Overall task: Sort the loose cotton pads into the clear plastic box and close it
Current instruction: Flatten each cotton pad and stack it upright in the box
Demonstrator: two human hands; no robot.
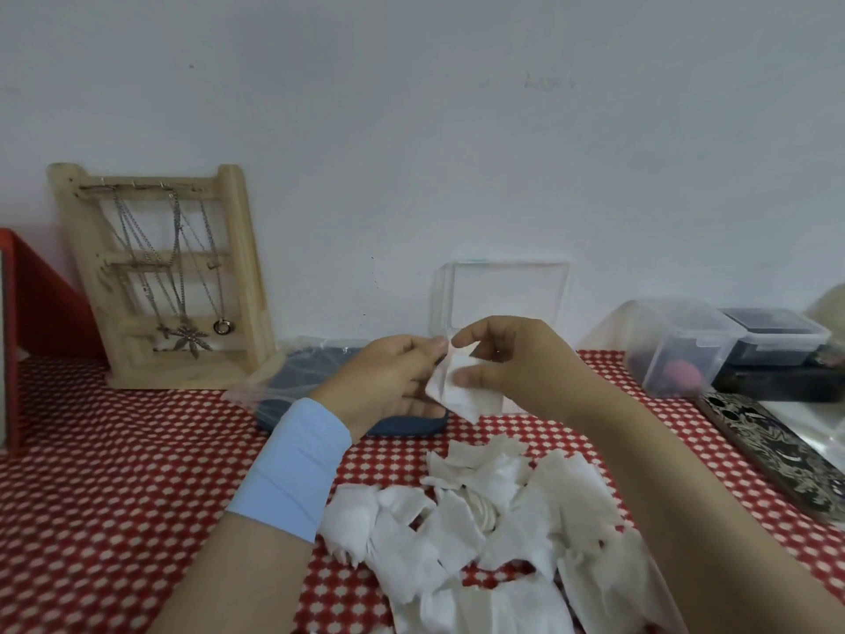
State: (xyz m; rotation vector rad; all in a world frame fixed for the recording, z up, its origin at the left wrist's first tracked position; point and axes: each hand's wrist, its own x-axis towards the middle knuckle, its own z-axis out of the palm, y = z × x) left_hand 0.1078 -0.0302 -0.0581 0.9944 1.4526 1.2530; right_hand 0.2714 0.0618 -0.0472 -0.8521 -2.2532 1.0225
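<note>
- The left hand (393, 377) and right hand (516, 359) meet above the worktop (114, 473), both clamped on one white cotton pad (462, 388).
- The left hand pinches the pad's upper left edge, knuckles towards the camera. Its fingertips are hidden behind the pad.
- The right hand's thumb presses on the pad's face, and its forefinger curls over the top corner. Its other fingers are tucked out of sight behind the palm.
- The pad hangs creased between the hands, its lower corner pointing down.
- A pale blue wristband (292, 469) wraps the left forearm, and the right forearm is bare. Both forearms run in from the bottom edge.
- The clear plastic box (503, 286) stands open just behind the hands. Its lid is upright by the wall, and its base is mostly hidden by the hands, so what it holds cannot be told.
- The pile of loose cotton pads (480, 533) lies on the red dotted cloth below the hands, partly cut off at the bottom edge.
- A dark blue case (311, 377) in clear wrap lies under the left hand.
- A wooden necklace stand (169, 276) leans far left.
- Lidded containers (676, 345) sit right, their contents blurred.
</note>
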